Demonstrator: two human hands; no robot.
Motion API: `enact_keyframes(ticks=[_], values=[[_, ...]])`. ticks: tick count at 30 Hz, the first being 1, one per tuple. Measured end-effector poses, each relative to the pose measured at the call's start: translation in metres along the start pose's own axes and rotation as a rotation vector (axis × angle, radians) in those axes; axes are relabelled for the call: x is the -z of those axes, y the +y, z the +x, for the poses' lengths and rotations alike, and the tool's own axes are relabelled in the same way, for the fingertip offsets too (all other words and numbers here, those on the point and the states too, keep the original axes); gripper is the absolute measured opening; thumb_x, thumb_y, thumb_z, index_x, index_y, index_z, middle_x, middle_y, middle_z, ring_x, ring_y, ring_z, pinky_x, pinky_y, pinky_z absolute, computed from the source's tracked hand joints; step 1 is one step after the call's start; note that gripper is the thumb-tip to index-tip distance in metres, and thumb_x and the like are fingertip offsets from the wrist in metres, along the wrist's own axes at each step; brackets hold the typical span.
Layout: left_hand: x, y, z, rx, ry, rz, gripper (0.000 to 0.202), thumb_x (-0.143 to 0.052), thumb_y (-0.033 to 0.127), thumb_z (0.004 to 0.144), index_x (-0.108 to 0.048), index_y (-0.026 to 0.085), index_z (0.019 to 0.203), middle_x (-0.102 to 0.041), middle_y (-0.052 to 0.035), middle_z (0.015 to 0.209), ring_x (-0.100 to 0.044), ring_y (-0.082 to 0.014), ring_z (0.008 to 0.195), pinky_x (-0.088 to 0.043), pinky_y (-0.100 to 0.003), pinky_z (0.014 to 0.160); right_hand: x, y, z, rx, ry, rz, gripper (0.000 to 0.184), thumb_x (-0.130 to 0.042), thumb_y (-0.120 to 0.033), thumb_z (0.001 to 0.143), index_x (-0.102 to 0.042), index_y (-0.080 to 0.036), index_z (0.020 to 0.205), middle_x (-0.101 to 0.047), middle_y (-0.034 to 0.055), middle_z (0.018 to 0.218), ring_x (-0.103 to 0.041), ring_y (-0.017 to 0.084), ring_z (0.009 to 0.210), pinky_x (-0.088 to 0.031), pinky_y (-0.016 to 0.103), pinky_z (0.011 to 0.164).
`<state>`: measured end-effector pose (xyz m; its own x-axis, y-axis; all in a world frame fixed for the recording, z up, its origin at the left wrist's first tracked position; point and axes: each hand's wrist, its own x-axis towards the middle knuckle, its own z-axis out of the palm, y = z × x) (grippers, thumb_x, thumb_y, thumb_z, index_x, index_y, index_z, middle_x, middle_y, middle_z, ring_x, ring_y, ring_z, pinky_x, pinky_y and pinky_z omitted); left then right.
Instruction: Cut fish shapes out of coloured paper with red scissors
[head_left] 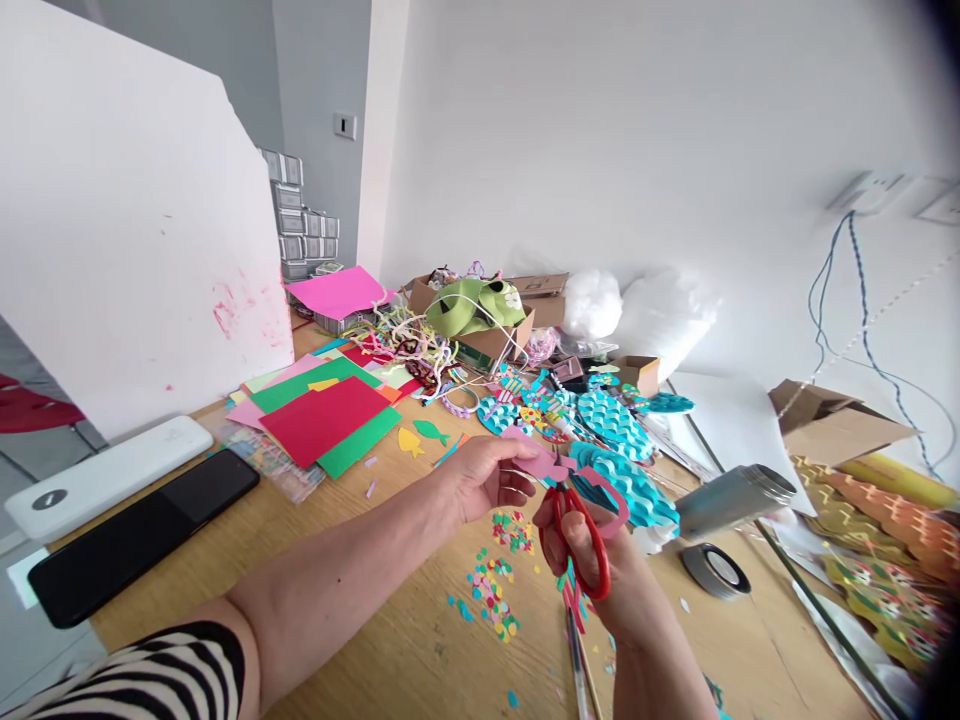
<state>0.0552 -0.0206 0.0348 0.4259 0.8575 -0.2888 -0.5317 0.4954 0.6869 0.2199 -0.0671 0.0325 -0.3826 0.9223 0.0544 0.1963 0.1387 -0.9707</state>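
Note:
My left hand (484, 478) is closed in a pinch on a pink paper shape (541, 460) held above the wooden table (390, 600). My right hand (592, 560) grips red-handled scissors (581, 540), fingers through the loops, with the blades pointing up at the pink paper. Small coloured paper scraps (495, 575) lie scattered on the table just below both hands. Teal paper fish with scale patterns (611, 430) lie right behind the hands.
Stacked red, green and pink paper sheets (322, 415) lie at left, beside a black phone (142, 535) and a white power bank (105, 475). A metal flask (731, 500) and tape roll (716, 570) sit at right. Cardboard boxes (480, 320), cords and clutter fill the back.

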Motion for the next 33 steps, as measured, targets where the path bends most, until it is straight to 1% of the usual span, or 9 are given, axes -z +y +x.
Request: enact_keyframes(ticks=[3, 7, 10, 13, 16, 19, 22, 26, 33], values=[[-0.002, -0.005, 0.000, 0.018, -0.018, -0.006, 0.025, -0.075, 0.029, 0.063, -0.066, 0.011, 0.078, -0.060, -0.0010, 0.064, -0.051, -0.0081, 0.049, -0.037, -0.021, 0.047, -0.001, 0.000, 0.000, 0.008, -0.016, -0.025, 0.051, -0.052, -0.070, 0.082, -0.052, -0.021, 0.069, -0.050, -0.0019, 0.049, -0.041, 0.013, 0.047, -0.030, 0.026, 0.049], [-0.002, -0.008, 0.001, -0.014, -0.071, -0.004, 0.031, -0.078, 0.023, 0.058, -0.068, 0.010, 0.084, -0.060, -0.0011, 0.067, -0.051, -0.0075, 0.052, -0.041, -0.021, 0.051, -0.001, 0.001, 0.001, 0.020, -0.009, -0.042, 0.051, -0.051, -0.070, 0.083, -0.051, -0.022, 0.064, -0.050, -0.0013, 0.050, -0.042, 0.013, 0.046, -0.030, 0.026, 0.047], [-0.002, -0.006, 0.000, 0.008, -0.031, -0.039, 0.030, -0.075, 0.022, 0.061, -0.068, 0.013, 0.088, -0.061, -0.0003, 0.068, -0.052, -0.0071, 0.050, -0.038, -0.020, 0.048, -0.001, 0.002, 0.002, 0.018, -0.004, -0.039, 0.050, -0.051, -0.069, 0.083, -0.051, -0.022, 0.066, -0.051, -0.0012, 0.050, -0.043, 0.013, 0.047, -0.031, 0.026, 0.047], [-0.005, -0.005, -0.003, 0.036, 0.010, -0.084, 0.025, -0.072, 0.027, 0.067, -0.067, 0.015, 0.088, -0.061, 0.0001, 0.066, -0.052, -0.0072, 0.047, -0.033, -0.019, 0.042, -0.002, 0.002, 0.002, 0.011, 0.011, -0.022, 0.050, -0.053, -0.069, 0.082, -0.050, -0.022, 0.066, -0.051, -0.0015, 0.050, -0.042, 0.013, 0.046, -0.031, 0.026, 0.046], [-0.009, -0.007, -0.005, -0.004, -0.071, -0.089, 0.026, -0.074, 0.026, 0.067, -0.069, 0.012, 0.089, -0.061, -0.0009, 0.065, -0.051, -0.0063, 0.048, -0.032, -0.017, 0.041, -0.002, 0.000, 0.003, 0.025, 0.030, -0.006, 0.050, -0.055, -0.069, 0.081, -0.050, -0.022, 0.066, -0.050, -0.0022, 0.051, -0.043, 0.013, 0.046, -0.030, 0.026, 0.047], [-0.012, -0.011, -0.005, -0.060, -0.137, -0.087, 0.026, -0.075, 0.014, 0.062, -0.071, 0.010, 0.088, -0.060, -0.0001, 0.061, -0.049, -0.0038, 0.048, -0.034, -0.015, 0.043, -0.002, 0.000, 0.003, 0.036, 0.047, -0.008, 0.050, -0.054, -0.068, 0.082, -0.051, -0.021, 0.067, -0.049, -0.0026, 0.051, -0.043, 0.012, 0.046, -0.030, 0.025, 0.047], [-0.013, -0.011, -0.005, -0.084, -0.059, -0.096, 0.017, -0.073, 0.012, 0.060, -0.069, 0.010, 0.077, -0.060, 0.0004, 0.060, -0.049, -0.0036, 0.045, -0.030, -0.015, 0.040, -0.001, 0.000, 0.002, 0.031, 0.051, -0.003, 0.048, -0.055, -0.067, 0.083, -0.055, -0.020, 0.075, -0.050, -0.0029, 0.050, -0.043, 0.013, 0.046, -0.031, 0.025, 0.047], [-0.014, -0.008, -0.007, -0.074, 0.037, -0.073, 0.018, -0.072, 0.018, 0.061, -0.066, 0.012, 0.077, -0.064, -0.0009, 0.066, -0.053, -0.0058, 0.044, -0.023, -0.017, 0.036, -0.002, 0.001, 0.002, 0.014, 0.042, 0.000, 0.047, -0.056, -0.067, 0.082, -0.057, -0.020, 0.078, -0.052, -0.0024, 0.050, -0.043, 0.013, 0.047, -0.031, 0.025, 0.048], [-0.011, -0.010, -0.004, -0.177, 0.030, -0.060, 0.020, -0.073, 0.022, 0.060, -0.063, 0.012, 0.073, -0.062, -0.0015, 0.063, -0.055, -0.0077, 0.046, -0.027, -0.018, 0.037, -0.006, 0.002, 0.004, 0.003, 0.023, -0.005, 0.049, -0.055, -0.068, 0.081, -0.055, -0.019, 0.076, -0.049, -0.0033, 0.051, -0.042, 0.012, 0.047, -0.031, 0.025, 0.047]])
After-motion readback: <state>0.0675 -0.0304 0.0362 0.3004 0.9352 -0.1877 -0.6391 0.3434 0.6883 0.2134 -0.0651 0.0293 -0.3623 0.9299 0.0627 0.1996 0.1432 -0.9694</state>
